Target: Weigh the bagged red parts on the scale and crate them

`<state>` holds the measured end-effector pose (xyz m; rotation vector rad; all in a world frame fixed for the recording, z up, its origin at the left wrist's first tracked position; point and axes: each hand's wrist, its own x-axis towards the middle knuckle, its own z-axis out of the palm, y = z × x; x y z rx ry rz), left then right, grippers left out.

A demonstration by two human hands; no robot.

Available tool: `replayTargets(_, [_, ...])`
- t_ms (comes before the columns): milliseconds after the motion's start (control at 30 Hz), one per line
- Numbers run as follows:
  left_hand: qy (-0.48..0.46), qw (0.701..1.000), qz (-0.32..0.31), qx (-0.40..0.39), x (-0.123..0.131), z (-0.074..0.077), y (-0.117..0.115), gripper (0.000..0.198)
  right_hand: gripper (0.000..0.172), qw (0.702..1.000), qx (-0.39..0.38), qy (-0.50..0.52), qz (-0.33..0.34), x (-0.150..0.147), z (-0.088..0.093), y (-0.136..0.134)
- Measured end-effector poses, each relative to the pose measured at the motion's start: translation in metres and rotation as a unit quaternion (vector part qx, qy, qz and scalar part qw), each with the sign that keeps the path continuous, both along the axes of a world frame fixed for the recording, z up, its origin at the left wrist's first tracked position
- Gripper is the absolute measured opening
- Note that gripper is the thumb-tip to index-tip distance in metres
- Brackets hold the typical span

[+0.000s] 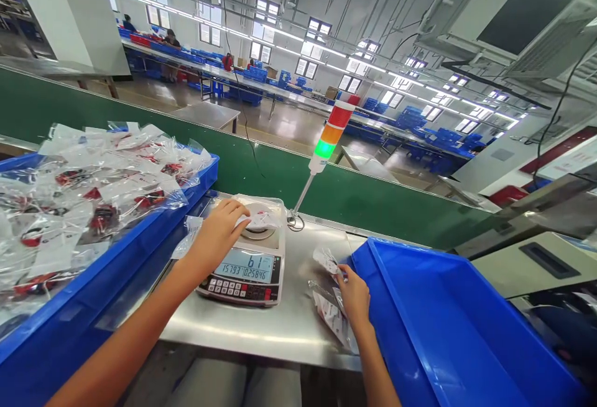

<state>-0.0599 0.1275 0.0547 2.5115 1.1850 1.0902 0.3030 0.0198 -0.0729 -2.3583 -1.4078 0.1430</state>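
Note:
My left hand (222,228) reaches over the pan of a digital counting scale (242,267). Its fingers and thumb are closed at the near end of a clear plastic bag (262,219) with a white slip and something red inside, lying over the round pan. Another plastic bag (186,239) shows partly behind my left wrist. To the right of the scale, my right hand (354,295) pinches a clear bag (326,260) with printed paper in it, held over the metal table. Below that hand, more bagged pieces (332,317) lie on the table by the blue bin.
A blue bin (186,217) heaped with bagged red and black parts stands on the left. Another blue bin (448,307) stands on the right. Behind the scale rises a signal tower light (332,133), lit green, before a green barrier (261,158). People sit at distant benches.

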Motion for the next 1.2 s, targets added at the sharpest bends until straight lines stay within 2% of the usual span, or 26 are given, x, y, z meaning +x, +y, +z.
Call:
replayTargets(200, [0.058,0.998,-0.010,0.003,0.001,-0.027,0.009,0.014,0.056,0.978,0.175,0.110,-0.010,-0.001,0.017,-0.003])
replayTargets(300, [0.061,0.998,-0.001,0.005,0.004,-0.038,0.015,0.016,0.058,0.961,0.228,0.154,0.001,-0.012,0.033,0.000])
replayTargets(367, [0.036,0.999,-0.001,0.001,0.005,-0.039,0.021,0.011,0.057,0.948,0.263,0.177,0.012,-0.025,0.048,0.009])
replayTargets(467, [-0.048,0.998,0.036,-0.024,0.002,-0.023,0.031,0.011,0.052,0.932,0.294,0.198,0.073,-0.052,0.076,0.037])
replayTargets(567, [-0.139,0.979,0.138,-0.062,-0.014,0.007,0.033,0.008,0.040,0.933,0.268,0.153,0.186,-0.085,0.101,0.075])
replayTargets(667, [-0.178,0.948,0.257,-0.052,-0.049,0.037,0.022,0.017,0.034,0.935,0.212,0.091,0.270,-0.115,0.116,0.108])
replayTargets(767, [-0.159,0.910,0.382,0.000,-0.093,0.057,0.003,0.032,0.037,0.925,0.192,0.075,0.319,-0.131,0.120,0.119])
replayTargets(867, [-0.118,0.874,0.470,0.042,-0.129,0.065,-0.014,0.039,0.039,0.924,0.204,0.087,0.312,-0.118,0.111,0.101])
replayTargets(967, [-0.099,0.873,0.467,0.101,-0.141,0.063,-0.022,0.038,0.038,0.957,0.174,0.065,0.224,-0.085,0.084,0.061])
replayTargets(1067, [-0.096,0.908,0.384,0.136,-0.120,0.050,-0.019,0.034,0.049,0.992,0.041,0.008,0.116,-0.054,0.041,0.010])
replayTargets(1133, [-0.085,0.945,0.287,0.132,-0.091,0.038,-0.013,0.029,0.061,0.994,-0.078,-0.014,0.073,-0.043,0.013,-0.021])
replayTargets(1200, [-0.071,0.973,0.190,0.111,-0.059,0.024,-0.007,0.025,0.065,0.986,-0.157,-0.028,0.054,-0.038,-0.007,-0.041])
